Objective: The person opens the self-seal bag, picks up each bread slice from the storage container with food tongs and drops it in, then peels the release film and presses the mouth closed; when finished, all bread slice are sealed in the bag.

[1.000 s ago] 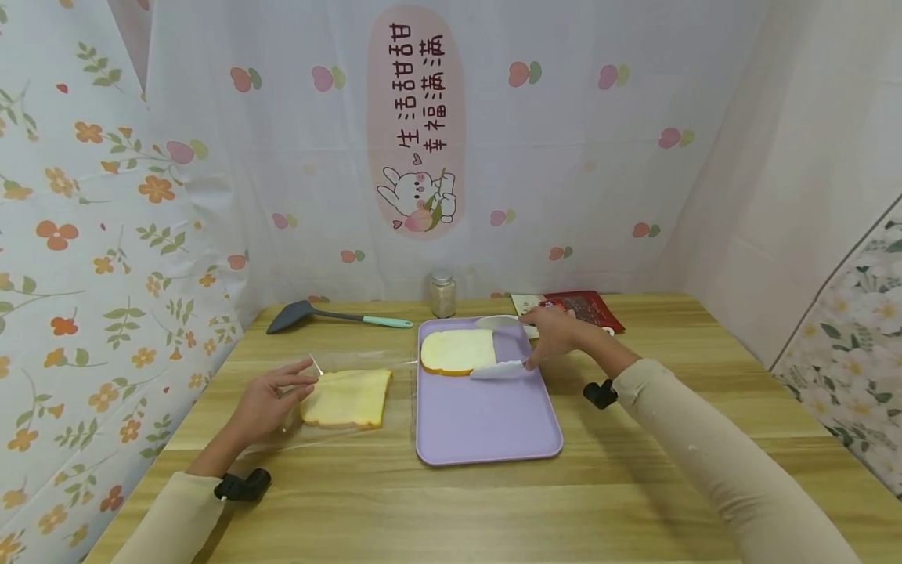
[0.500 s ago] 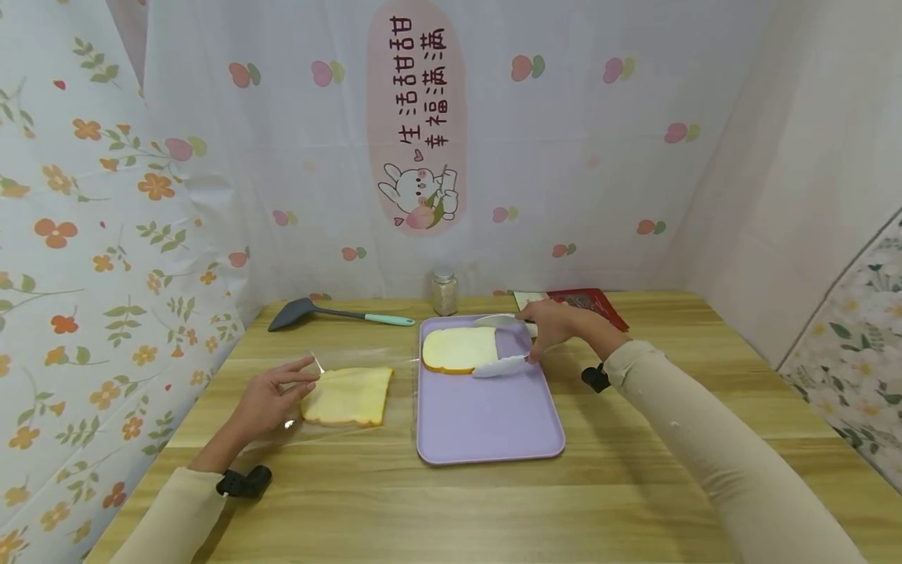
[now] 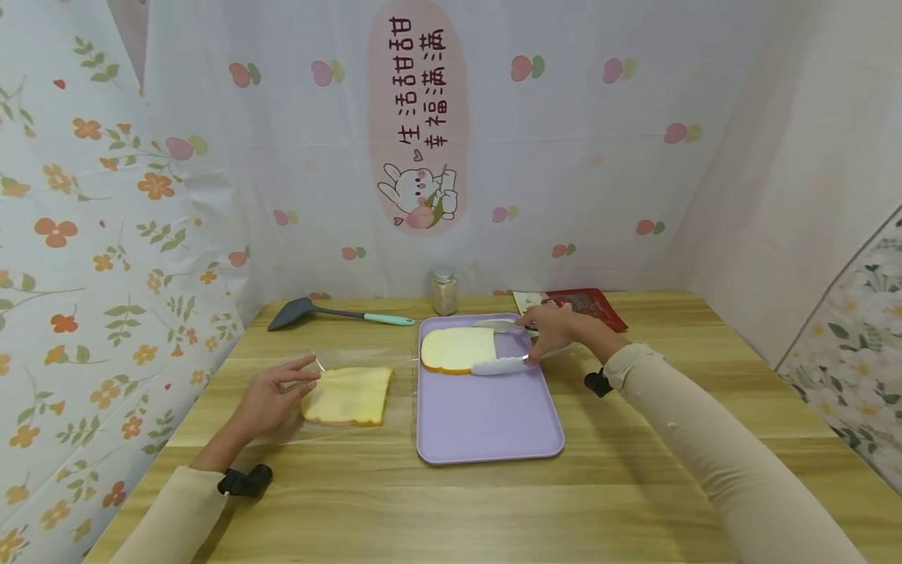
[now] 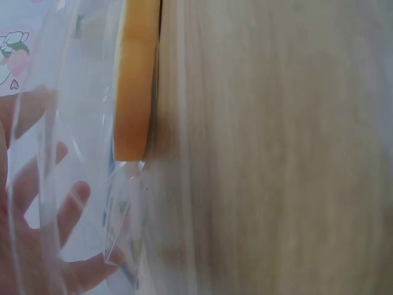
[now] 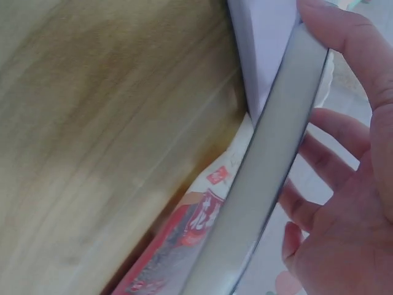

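Note:
In the head view, my right hand holds metal tongs with pale tips. The tips lie on either side of the right end of a bread slice. That slice rests in the upper part of a purple tray. On the left, my left hand touches a clear plastic bag with a second bread slice inside. Its fingers are spread and apart behind the clear film in the left wrist view, where the orange crust shows. The tongs' far end is hidden by my right hand in the head view.
At the back stand a spatula with a mint handle and a glass jar. A red food packet lies behind my right hand, near the tray's back right corner. Patterned cloth hangs behind the wooden table.
The tongs' tips have drawn slightly closer together around the bread's right end. My left hand and the bagged slice stay about where they were.

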A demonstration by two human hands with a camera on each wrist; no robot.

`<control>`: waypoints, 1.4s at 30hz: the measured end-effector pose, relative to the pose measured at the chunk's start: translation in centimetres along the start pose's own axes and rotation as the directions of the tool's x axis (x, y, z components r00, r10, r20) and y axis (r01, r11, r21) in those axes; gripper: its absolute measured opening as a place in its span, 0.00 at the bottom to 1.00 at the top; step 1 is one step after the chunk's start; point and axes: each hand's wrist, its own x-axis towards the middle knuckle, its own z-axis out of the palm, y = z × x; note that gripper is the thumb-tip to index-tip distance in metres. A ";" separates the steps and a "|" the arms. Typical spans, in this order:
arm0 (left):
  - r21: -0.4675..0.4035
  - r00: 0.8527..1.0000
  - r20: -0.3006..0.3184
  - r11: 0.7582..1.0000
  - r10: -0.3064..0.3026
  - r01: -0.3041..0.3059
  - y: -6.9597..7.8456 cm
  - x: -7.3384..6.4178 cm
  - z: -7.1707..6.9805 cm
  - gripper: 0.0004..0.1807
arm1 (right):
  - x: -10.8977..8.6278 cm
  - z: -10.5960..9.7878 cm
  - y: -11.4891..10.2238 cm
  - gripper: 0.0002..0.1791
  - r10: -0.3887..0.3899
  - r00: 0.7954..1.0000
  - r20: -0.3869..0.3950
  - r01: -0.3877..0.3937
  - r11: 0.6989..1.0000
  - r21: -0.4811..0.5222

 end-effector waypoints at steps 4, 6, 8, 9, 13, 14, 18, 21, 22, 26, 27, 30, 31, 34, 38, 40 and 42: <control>-0.009 0.997 -0.062 0.999 0.036 -0.037 0.0 0.0 0.1 0.08 | -0.3 0.6 0.5 0.48 -0.013 0.999 -0.036 0.015 0.999 0.046; -0.019 0.995 -0.084 0.999 0.049 -0.051 0.0 0.0 0.2 0.08 | -0.5 1.0 0.8 0.48 -0.017 0.998 -0.054 0.020 0.998 0.066; -0.014 0.995 -0.089 0.998 0.054 -0.055 -0.1 0.1 0.2 0.08 | -0.7 1.3 1.0 0.48 -0.015 0.997 -0.081 0.022 0.997 0.079; -0.016 0.995 -0.088 0.998 0.055 -0.056 -0.1 0.1 0.2 0.08 | -0.8 1.5 1.1 0.48 -0.019 0.995 -0.096 0.027 0.996 0.083; -0.014 0.993 -0.098 0.998 0.059 -0.061 -0.1 0.0 0.2 0.08 | -1.3 2.1 1.2 0.47 -0.014 0.987 -0.161 0.030 0.995 0.092; -0.014 0.993 -0.104 0.998 0.059 -0.061 -0.2 0.0 0.2 0.08 | -1.3 2.3 1.2 0.47 -0.015 0.984 -0.175 0.032 0.995 0.094; -0.012 0.990 -0.130 0.998 0.062 -0.064 -0.2 -0.1 0.3 0.08 | -1.7 2.9 1.2 0.48 -0.006 0.977 -0.215 0.033 0.992 0.122; 0.001 0.987 -0.141 0.997 0.071 -0.072 0.6 0.0 0.2 0.08 | -1.9 3.2 1.3 0.48 -0.006 0.973 -0.229 0.044 0.986 0.159; 0.008 0.987 -0.143 0.997 0.075 -0.075 1.1 -0.1 0.1 0.08 | -1.9 3.3 1.3 0.48 -0.009 0.973 -0.230 0.049 0.985 0.165; 0.010 0.988 -0.136 0.998 0.069 -0.069 3.2 -0.1 -0.4 0.08 | -2.4 3.6 1.5 0.47 -0.012 0.968 -0.252 0.059 0.981 0.183; 0.010 0.989 -0.132 0.998 0.066 -0.065 3.6 -0.1 -0.5 0.08 | -2.5 3.6 1.5 0.47 -0.011 0.966 -0.257 0.060 0.981 0.184; 0.006 0.990 -0.128 0.998 0.060 -0.060 3.9 -0.1 -0.5 0.08 | -3.1 3.6 1.5 0.47 -0.021 0.962 -0.274 0.072 0.982 0.176; 0.005 0.990 -0.128 0.998 0.061 -0.061 3.8 -0.1 -0.5 0.08 | -3.3 3.6 1.4 0.47 -0.030 0.960 -0.279 0.081 0.982 0.173; 0.002 0.989 -0.133 0.998 0.066 -0.066 2.6 -0.1 -0.2 0.08 | -3.9 3.6 1.2 0.47 -0.059 0.956 -0.287 0.113 0.978 0.175; -0.005 0.989 -0.138 0.998 0.057 -0.058 0.7 0.0 0.1 0.09 | -4.8 4.0 0.9 0.46 -0.097 0.949 -0.301 0.156 0.972 0.179; -0.012 0.989 -0.137 0.999 0.050 -0.052 0.1 0.1 0.2 0.09 | -5.1 4.2 0.7 0.46 -0.117 0.945 -0.304 0.177 0.968 0.177; -0.020 0.990 -0.134 0.999 0.044 -0.047 -0.1 0.0 0.3 0.09 | -5.4 4.5 0.4 0.46 -0.132 0.942 -0.308 0.193 0.965 0.179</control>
